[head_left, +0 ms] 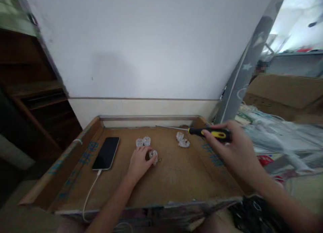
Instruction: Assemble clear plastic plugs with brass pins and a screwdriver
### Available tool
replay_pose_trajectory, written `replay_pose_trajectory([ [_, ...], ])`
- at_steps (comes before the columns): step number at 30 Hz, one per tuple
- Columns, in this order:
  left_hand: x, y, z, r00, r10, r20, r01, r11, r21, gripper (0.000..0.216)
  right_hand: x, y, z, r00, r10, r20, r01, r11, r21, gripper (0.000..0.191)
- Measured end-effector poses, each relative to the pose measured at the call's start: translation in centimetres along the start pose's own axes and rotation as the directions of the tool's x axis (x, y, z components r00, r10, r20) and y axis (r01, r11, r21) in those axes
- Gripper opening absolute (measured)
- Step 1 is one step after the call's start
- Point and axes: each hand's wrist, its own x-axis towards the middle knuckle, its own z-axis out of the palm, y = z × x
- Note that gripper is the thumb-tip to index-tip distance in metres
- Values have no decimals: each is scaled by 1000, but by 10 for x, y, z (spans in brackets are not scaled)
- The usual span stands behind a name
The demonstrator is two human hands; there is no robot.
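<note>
My left hand (139, 163) rests on the cardboard sheet (176, 179), its fingers closed round a small clear plastic part (153, 155). Two more clear parts (143, 142) lie just beyond it. My right hand (233, 151) is raised over the right edge of the cardboard and grips a screwdriver (210, 133) with a black and yellow handle. Its thin shaft points left across the back of the sheet. A small heap of clear parts (182, 140) lies under the shaft, near the handle.
A black phone (106, 153) lies face up at the left of the cardboard, with a white cable (90, 192) running toward me. A white wall stands behind. Dark wooden shelving is at the left. Cardboard boxes (282, 91) and plastic-wrapped goods fill the right.
</note>
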Motion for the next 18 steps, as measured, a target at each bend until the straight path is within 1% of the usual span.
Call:
replay_pose_trajectory([
  [1,0,0,0,1000,1,-10,-1,1000,-2,22,-28,5,8,998,24,-61,-24,1000,3,25],
  [2,0,1,0,1000,2,-16,-2,1000,-7,23,-56,10,17,995,32,-93,-31,999,14,25],
  [5,0,2,1,1000,7,-19,-7,999,-35,23,-128,23,40,984,106,-146,-103,994,23,20],
  [6,0,2,1,1000,9,-14,-10,999,-50,23,-147,28,47,977,125,-175,-124,992,18,22],
  [7,0,2,1,1000,9,-6,-10,998,-64,23,-161,32,53,972,167,-168,-167,986,15,24],
  [8,0,2,1,1000,8,0,-8,997,-78,22,-172,36,57,968,192,-160,-192,981,14,24],
  [9,0,2,1,1000,6,4,-5,996,-90,22,-178,39,61,973,181,-140,-182,983,4,24],
  [11,0,2,1,1000,5,6,-5,995,-98,22,-178,41,65,984,168,-51,-171,983,-71,18],
  [13,0,2,1,1000,20,9,-19,996,-91,23,-164,36,68,984,176,40,-167,970,-179,13],
  [14,-1,2,1,999,31,12,-30,996,-87,26,-154,30,70,981,184,69,-165,962,-216,14],
  [15,-1,1,1,999,42,16,-41,996,-85,31,-143,22,73,980,177,92,-154,964,-215,18],
  [16,-1,0,0,998,51,22,-49,995,-89,37,-131,11,78,980,142,136,-117,978,-174,21],
  [17,-1,0,0,998,55,29,-52,994,-98,43,-120,-1,84,968,110,225,-86,990,-114,25],
  [18,-2,-1,-1,998,53,35,-49,993,-108,48,-110,-14,91,934,89,346,-78,996,-45,26],
])
